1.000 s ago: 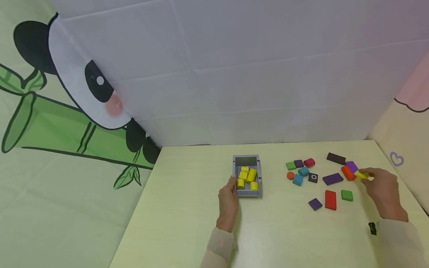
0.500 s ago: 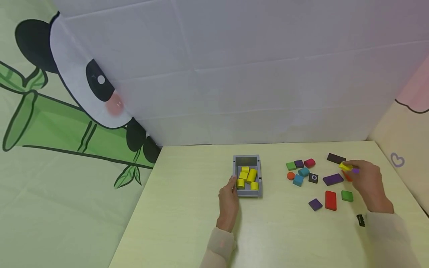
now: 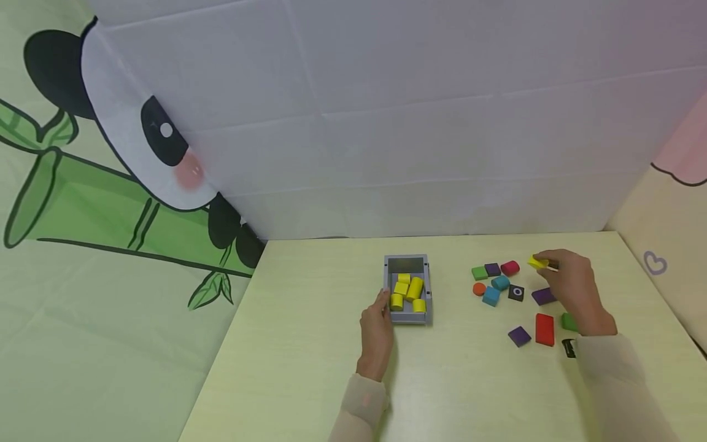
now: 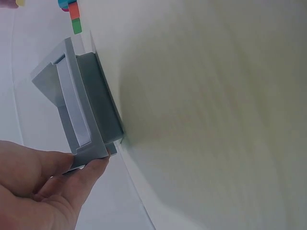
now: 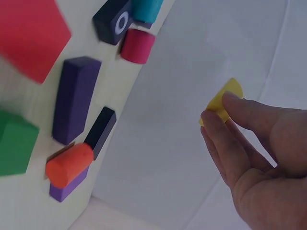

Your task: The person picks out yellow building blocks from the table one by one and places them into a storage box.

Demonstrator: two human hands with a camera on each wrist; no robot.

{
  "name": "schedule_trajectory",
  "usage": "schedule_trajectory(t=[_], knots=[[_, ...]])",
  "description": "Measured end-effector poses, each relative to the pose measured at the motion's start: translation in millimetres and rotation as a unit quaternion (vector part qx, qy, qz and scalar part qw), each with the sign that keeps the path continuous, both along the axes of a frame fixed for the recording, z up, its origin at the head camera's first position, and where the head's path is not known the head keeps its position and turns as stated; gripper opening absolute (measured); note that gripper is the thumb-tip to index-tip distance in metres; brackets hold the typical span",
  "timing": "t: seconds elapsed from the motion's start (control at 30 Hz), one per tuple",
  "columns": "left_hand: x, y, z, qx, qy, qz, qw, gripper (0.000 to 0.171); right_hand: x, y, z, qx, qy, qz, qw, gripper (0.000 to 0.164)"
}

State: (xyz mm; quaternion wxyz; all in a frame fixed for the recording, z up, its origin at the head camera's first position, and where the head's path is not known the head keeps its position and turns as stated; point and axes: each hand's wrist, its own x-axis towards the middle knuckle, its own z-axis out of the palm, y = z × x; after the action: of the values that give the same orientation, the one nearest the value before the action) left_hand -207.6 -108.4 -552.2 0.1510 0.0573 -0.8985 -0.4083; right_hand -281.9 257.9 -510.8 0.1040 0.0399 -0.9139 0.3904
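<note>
A small grey box stands on the table with several yellow blocks inside. My left hand pinches its wall at the near left, thumb on one side and fingers on the other, as the left wrist view shows. Over the right part of the table, my right hand holds up a yellow block between thumb and fingertips. That block has a rounded edge, with the rest partly covered by the fingers. In the right wrist view an orange cylinder and a black bar lie below the hand.
Loose blocks lie right of the box: a blue cube, a crimson cylinder, a red block, a purple square and others. A small black item shows by the right sleeve. A white cloth wall rises behind the table.
My right hand has moved left and toward the back with the yellow block, away from the orange and purple blocks. The left hand and the box have stayed put.
</note>
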Motion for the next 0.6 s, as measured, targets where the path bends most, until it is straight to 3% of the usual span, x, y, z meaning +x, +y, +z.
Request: schedule_trajectory(t=[0.1,0.33,0.6], knots=[[-0.5,0,-0.4,-0.004,0.004,0.002,1.0,0.044,-1.8,-9,4.1,-0.005,0.005,0.014,1.0,0.031],[-1.1,1,-0.1,-0.012,0.015,0.003,0.9998,0.044,-6.0,-32,13.4,-0.005,-0.033,0.034,0.999,0.033],[-1.3,0,-1.7,-0.009,0.009,0.003,0.9999,0.044,-10.9,-62,19.7,-0.014,-0.016,0.068,0.997,0.031]])
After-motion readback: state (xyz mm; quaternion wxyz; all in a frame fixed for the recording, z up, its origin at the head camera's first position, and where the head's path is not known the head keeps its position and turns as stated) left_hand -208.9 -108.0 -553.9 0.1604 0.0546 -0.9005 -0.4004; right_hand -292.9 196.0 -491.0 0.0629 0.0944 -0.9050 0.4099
